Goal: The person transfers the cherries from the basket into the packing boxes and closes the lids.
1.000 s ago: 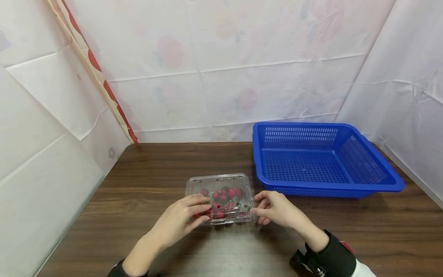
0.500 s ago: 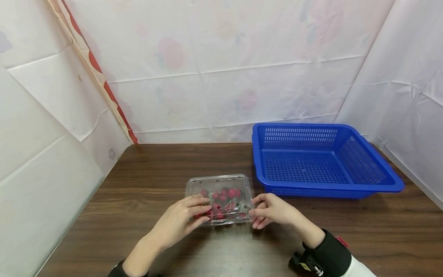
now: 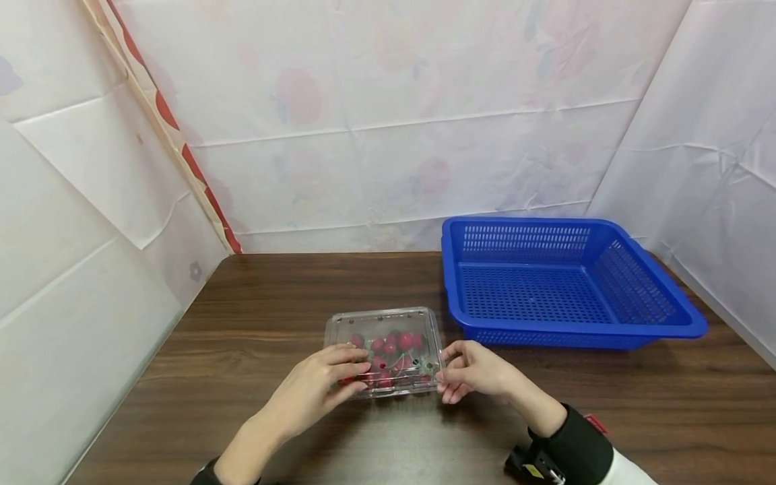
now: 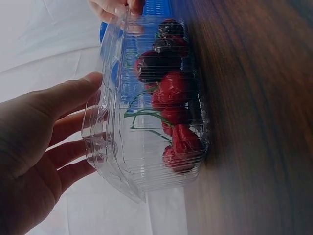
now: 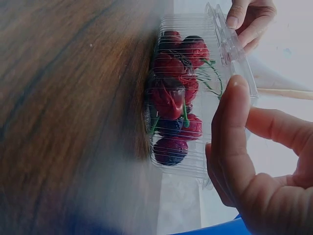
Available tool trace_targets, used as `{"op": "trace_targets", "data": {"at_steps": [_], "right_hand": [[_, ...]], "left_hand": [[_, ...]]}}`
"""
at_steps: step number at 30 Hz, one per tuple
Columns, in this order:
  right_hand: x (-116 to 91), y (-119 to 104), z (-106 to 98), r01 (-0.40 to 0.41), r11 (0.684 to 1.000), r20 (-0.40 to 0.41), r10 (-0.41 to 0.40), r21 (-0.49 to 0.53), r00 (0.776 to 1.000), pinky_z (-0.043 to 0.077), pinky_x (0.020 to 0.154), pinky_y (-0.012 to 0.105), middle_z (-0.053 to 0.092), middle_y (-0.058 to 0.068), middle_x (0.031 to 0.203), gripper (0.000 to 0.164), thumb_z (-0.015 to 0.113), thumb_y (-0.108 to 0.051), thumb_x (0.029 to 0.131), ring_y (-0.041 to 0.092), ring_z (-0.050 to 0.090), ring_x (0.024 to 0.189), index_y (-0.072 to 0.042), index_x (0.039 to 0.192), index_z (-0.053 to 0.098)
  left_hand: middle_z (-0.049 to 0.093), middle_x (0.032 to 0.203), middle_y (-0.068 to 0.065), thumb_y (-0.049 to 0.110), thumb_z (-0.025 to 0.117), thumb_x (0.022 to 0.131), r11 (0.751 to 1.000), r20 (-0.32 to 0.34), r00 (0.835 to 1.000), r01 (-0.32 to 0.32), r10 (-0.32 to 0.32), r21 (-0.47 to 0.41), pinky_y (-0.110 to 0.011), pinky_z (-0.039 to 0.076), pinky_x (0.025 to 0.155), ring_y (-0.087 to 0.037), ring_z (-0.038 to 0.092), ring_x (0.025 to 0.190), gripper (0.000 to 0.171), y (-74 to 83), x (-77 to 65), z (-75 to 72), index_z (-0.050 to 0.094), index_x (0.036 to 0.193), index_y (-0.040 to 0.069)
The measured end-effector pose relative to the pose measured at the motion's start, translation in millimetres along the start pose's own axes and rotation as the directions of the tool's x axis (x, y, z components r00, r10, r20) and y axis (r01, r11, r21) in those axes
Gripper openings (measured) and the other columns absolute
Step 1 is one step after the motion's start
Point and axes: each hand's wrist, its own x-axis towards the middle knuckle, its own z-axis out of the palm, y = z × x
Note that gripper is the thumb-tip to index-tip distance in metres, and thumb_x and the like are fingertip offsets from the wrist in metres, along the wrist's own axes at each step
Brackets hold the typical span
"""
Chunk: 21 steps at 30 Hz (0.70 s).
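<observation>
A clear plastic clamshell box (image 3: 366, 322), its lid down, stands on the wooden table. Inside lie several red cherries (image 3: 405, 341) with green stems, some of them very dark in the wrist views. My left hand (image 3: 312, 385) rests on the lid's left front part with its fingers extended; the left wrist view shows the thumb (image 4: 80, 90) at the lid's near edge. At the box's right side my right hand (image 3: 475, 372) pinches the lid's rim near the front corner between thumb and curled fingers. The right wrist view shows its fingertips at the rim (image 5: 247, 73).
A blue perforated plastic basket (image 3: 582, 326) stands at the back right, close to the box. Behind the brown wooden table (image 3: 200, 377) hangs a pale sheet (image 3: 376, 175) with fruit prints, and more white sheeting (image 3: 91, 222) closes off the left side.
My right hand has moved slightly left, from beside the box's right edge onto the rim, and its fingers have drawn in. My left hand and the box stay in place.
</observation>
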Motion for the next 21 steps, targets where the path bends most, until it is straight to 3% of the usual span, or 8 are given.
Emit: {"op": "trace_targets", "data": {"at_steps": [8, 14, 17, 21], "right_hand": [[-0.5, -2.2, 1.3, 0.010, 0.999, -0.016, -0.011, -0.045, 1.000, 0.052, 0.056, 0.034, 0.061, 0.016, 0.070, 0.039, 0.053, 0.004, 0.084, 0.021, 0.062, 0.057, 0.020, 0.112, 0.032], [-4.3, -5.4, 5.7, 0.062, 0.975, -0.073, -0.079, -0.215, 0.994, 0.051, 0.053, 0.038, 0.061, 0.019, 0.068, 0.039, 0.057, 0.001, 0.084, 0.026, 0.061, 0.055, 0.021, 0.110, 0.038], [-8.3, -9.1, 8.7, 0.091, 0.913, -0.133, -0.156, -0.398, 0.979, 0.050, 0.049, 0.033, 0.061, 0.013, 0.065, 0.039, 0.060, -0.003, 0.083, 0.021, 0.060, 0.053, 0.019, 0.110, 0.043], [-17.6, -19.0, 12.3, 0.083, 0.754, -0.212, -0.286, -0.651, 0.935, 0.046, 0.051, 0.024, 0.061, 0.001, 0.066, 0.036, 0.065, -0.009, 0.081, 0.009, 0.056, 0.056, 0.011, 0.107, 0.052]], "left_hand": [[0.064, 0.103, -0.006, 0.016, 0.072, 0.074, 1.000, 0.015, 1.000, 0.016, -0.016, 0.004, -0.036, 0.047, 0.081, -0.024, 0.056, 0.101, 0.025, 0.7, -0.2, -0.9, 0.070, 0.096, 0.005], [0.063, 0.103, -0.004, 0.017, 0.072, 0.075, 1.000, 0.010, 1.000, 0.017, -0.017, 0.008, -0.034, 0.047, 0.079, -0.020, 0.057, 0.099, 0.024, 1.9, 0.2, -0.9, 0.069, 0.096, 0.006], [0.062, 0.103, -0.004, 0.018, 0.071, 0.076, 1.000, 0.011, 1.000, 0.022, -0.022, 0.009, -0.033, 0.048, 0.079, -0.018, 0.056, 0.098, 0.025, 2.4, 0.4, -0.9, 0.069, 0.097, 0.006], [0.061, 0.105, -0.004, 0.019, 0.071, 0.077, 0.999, 0.021, 0.999, 0.037, -0.038, 0.006, -0.033, 0.048, 0.079, -0.017, 0.057, 0.098, 0.026, 2.3, 0.3, -1.9, 0.068, 0.099, 0.005]]}}
